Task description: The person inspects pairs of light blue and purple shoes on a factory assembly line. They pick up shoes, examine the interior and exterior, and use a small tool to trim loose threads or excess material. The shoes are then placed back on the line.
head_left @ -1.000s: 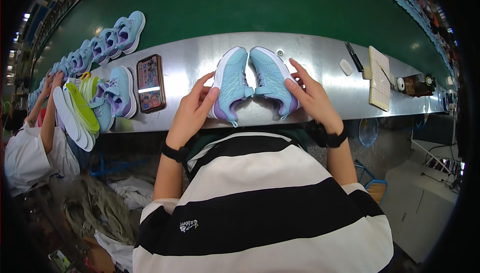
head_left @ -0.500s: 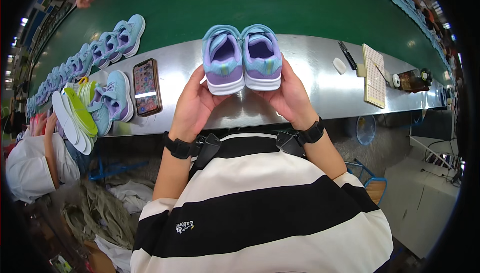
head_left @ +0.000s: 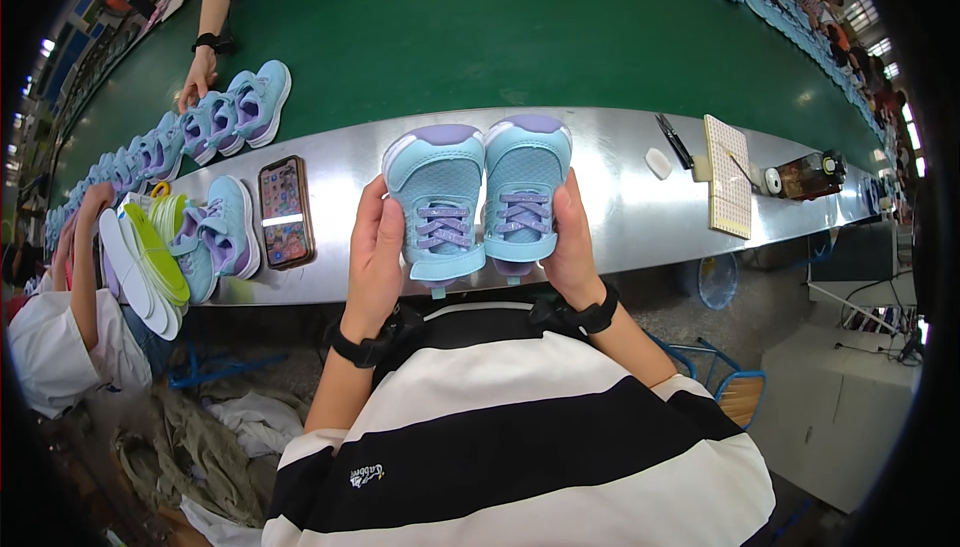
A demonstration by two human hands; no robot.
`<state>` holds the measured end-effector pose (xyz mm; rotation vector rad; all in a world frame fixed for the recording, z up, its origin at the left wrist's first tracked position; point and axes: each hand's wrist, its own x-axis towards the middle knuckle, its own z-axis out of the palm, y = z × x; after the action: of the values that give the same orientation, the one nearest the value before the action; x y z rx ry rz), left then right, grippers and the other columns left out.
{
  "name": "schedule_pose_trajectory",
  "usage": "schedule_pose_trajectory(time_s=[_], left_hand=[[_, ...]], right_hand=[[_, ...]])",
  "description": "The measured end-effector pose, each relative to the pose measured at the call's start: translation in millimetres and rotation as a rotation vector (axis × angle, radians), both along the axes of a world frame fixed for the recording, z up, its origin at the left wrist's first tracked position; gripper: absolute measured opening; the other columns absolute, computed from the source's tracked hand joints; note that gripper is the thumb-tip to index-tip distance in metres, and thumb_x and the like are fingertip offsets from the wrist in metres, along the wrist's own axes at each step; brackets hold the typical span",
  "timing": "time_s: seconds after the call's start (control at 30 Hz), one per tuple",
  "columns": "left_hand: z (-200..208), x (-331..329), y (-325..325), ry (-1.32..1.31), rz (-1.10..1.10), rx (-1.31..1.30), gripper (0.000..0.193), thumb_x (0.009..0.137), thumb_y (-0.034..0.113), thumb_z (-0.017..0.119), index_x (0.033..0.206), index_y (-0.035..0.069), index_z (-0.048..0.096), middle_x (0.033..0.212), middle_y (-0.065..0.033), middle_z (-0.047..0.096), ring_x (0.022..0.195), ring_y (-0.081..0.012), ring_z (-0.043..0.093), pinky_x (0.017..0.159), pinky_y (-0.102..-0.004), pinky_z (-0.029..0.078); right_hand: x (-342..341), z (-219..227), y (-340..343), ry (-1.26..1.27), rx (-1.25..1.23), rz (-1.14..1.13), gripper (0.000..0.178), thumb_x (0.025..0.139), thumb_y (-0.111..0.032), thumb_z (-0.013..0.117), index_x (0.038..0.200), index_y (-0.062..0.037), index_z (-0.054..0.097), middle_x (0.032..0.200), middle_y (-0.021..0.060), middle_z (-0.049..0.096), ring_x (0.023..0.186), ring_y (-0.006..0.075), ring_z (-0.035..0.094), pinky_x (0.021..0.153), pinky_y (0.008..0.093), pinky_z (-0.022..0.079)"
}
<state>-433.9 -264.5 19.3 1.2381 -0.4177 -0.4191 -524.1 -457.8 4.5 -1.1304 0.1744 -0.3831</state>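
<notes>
A pair of light blue sneakers with purple toes and purple laces is held up in front of me, toes away and soles down. My left hand [head_left: 377, 252] grips the left sneaker [head_left: 437, 187] along its outer side, thumb on the upper. Around the outer side of the right sneaker [head_left: 525, 182], my right hand [head_left: 572, 245] is closed in the same way. The two shoes sit side by side, nearly touching. Their fingers underneath are mostly hidden.
Left of me lie a phone [head_left: 287, 212], another sneaker pair [head_left: 232, 227] and insoles [head_left: 135, 272]. A co-worker's hand [head_left: 199, 79] touches the shoe row on the green belt [head_left: 420, 27]. At right are snips [head_left: 674, 141], a white piece [head_left: 658, 164], a notepad [head_left: 728, 177] and a dark bottle [head_left: 806, 175].
The sneakers have turned from heels toward me to uppers and toes showing, and sit lower in view. A co-worker's arm has reached in to the shoe row at the left.
</notes>
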Motion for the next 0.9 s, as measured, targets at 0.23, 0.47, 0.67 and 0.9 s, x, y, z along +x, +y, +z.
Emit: schedule_pose_trajectory(time_s=[0.23, 0.47, 0.67, 0.9], left_hand=[[-18.8, 4.8, 3.7, -0.25, 0.161, 0.611, 0.042, 0.098, 0.021, 0.059, 0.134, 0.0, 0.051, 0.12, -0.0128, 0.052, 0.097, -0.0167, 0.057, 0.083, -0.0281, 0.05], [-23.1, 12.5, -2.4, -0.069, -0.068, 0.342, 0.041, 0.1, 0.013, 0.056, 0.137, -0.002, 0.048, 0.127, -0.0117, 0.055, 0.107, -0.0162, 0.057, 0.088, -0.0283, 0.049], [-32.6, 19.6, 15.8, -0.028, 0.053, 0.26, 0.035, 0.101, 0.013, 0.052, 0.133, -0.002, 0.05, 0.122, -0.0143, 0.061, 0.11, -0.0174, 0.061, 0.093, -0.0293, 0.048], [-61.0, 14.9, 39.2, -0.126, 0.225, 0.393, 0.019, 0.099, 0.011, 0.057, 0.107, -0.005, 0.063, 0.096, -0.0111, 0.07, 0.091, -0.0163, 0.067, 0.084, -0.0269, 0.052]], right_hand=[[5.9, 12.5, -20.9, 0.291, -0.906, -0.263, 0.072, 0.085, -0.02, 0.073, 0.145, -0.0043, 0.037, 0.131, 0.0154, 0.05, 0.119, 0.029, 0.05, 0.102, 0.0414, 0.039], [51.5, 53.0, -52.5, -0.636, -1.926, 0.477, 0.023, 0.083, -0.015, 0.057, 0.103, -0.0093, 0.065, 0.109, 0.0041, 0.06, 0.112, 0.0212, 0.053, 0.097, 0.0371, 0.04], [72.5, 71.6, -59.7, -0.535, -1.981, 0.324, 0.012, 0.075, -0.02, 0.066, 0.083, -0.0124, 0.062, 0.083, 0.0002, 0.057, 0.095, 0.0186, 0.053, 0.092, 0.0375, 0.039], [58.2, 83.1, -103.3, -0.098, -1.496, -0.472, 0.016, 0.063, -0.022, 0.076, 0.066, -0.0108, 0.065, 0.067, 0.0015, 0.061, 0.068, 0.0212, 0.056, 0.075, 0.038, 0.034]])
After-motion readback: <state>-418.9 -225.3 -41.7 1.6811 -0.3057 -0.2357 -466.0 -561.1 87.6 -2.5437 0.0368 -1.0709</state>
